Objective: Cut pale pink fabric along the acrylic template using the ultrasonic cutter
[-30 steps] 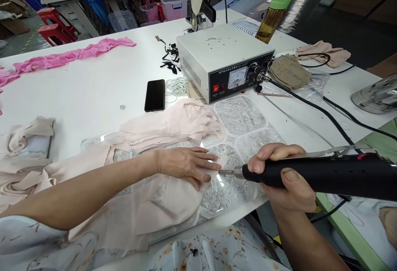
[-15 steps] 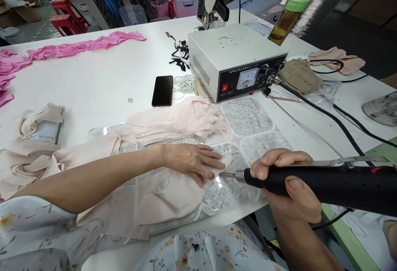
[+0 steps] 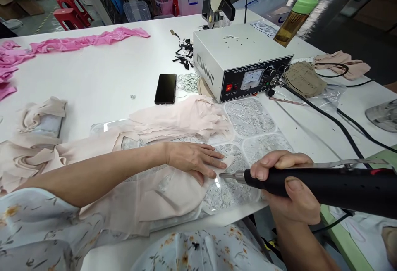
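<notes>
My left hand [image 3: 197,160] lies flat, fingers apart, on a pale pink piece of fabric [image 3: 173,198] spread over a clear-edged, stone-patterned mat [image 3: 232,190]. In my right hand [image 3: 290,184] is a black handheld ultrasonic welding tool [image 3: 328,186], gripped with fingers and thumb around its body. Its thin metal tip points left and sits at the fabric's edge, close to my left fingertips; whether it touches the cloth I cannot tell. Behind my left hand rests a stack of the same pale fabric [image 3: 182,118].
A grey control box [image 3: 242,52] with a meter stands at the back, its black cable [image 3: 328,116] running toward the right. Near it are a phone [image 3: 165,89], a coil of white cord [image 3: 188,82] and a tilted green-lidded bottle [image 3: 294,21]. Pink fabric [image 3: 89,43] lies far left.
The view has shifted slightly, so the background sits a little further right and higher. Both hands and the tool hold nearly the same pose on the fabric.
</notes>
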Available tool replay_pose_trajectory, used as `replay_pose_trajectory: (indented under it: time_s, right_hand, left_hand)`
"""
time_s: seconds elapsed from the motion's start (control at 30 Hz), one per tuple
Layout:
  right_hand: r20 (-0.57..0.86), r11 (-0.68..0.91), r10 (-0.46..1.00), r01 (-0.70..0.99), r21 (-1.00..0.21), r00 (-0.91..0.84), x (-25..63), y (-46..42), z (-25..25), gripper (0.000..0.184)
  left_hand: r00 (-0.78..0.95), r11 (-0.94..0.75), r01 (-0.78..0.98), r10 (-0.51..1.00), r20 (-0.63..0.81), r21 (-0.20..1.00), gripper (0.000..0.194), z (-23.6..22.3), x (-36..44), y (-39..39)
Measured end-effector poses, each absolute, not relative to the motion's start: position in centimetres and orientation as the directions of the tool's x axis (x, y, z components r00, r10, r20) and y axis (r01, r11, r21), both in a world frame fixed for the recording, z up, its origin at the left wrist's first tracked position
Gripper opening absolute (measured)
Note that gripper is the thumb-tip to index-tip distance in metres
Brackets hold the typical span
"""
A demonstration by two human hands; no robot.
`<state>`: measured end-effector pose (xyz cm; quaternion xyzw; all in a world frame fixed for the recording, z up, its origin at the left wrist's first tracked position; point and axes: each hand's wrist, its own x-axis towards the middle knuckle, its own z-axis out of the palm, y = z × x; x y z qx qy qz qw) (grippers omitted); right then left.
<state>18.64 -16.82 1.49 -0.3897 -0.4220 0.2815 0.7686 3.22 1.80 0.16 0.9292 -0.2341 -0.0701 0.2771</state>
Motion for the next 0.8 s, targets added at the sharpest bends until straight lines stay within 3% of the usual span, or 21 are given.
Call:
replay_pose_trajectory:
  time_s: [0.27,0.4,0.8]
  right_hand:
    - [0.382,0.511,0.770,-0.136,-0.848,0.512,17.6,-17.2,2.1,0.014]
    - [0.380,0.505,0.777,-0.136,-0.853,0.502,17.3,-17.1,2.1,0.014]
    - [0.385,0.494,0.796,-0.133,-0.859,0.467,17.3,-16.9,1.9,0.011]
  left_hand:
    - [0.901,-0.699,-0.300,-0.432,-0.049,0.650,0.013,0.0,3.3,1.8]
    - [0.919,-0.644,-0.291,-0.394,0.020,0.708,0.015,-0.3,3.2,1.8]
    - [0.914,-0.652,-0.231,-0.400,-0.070,0.722,0.012,-0.2,3.4,1.8]
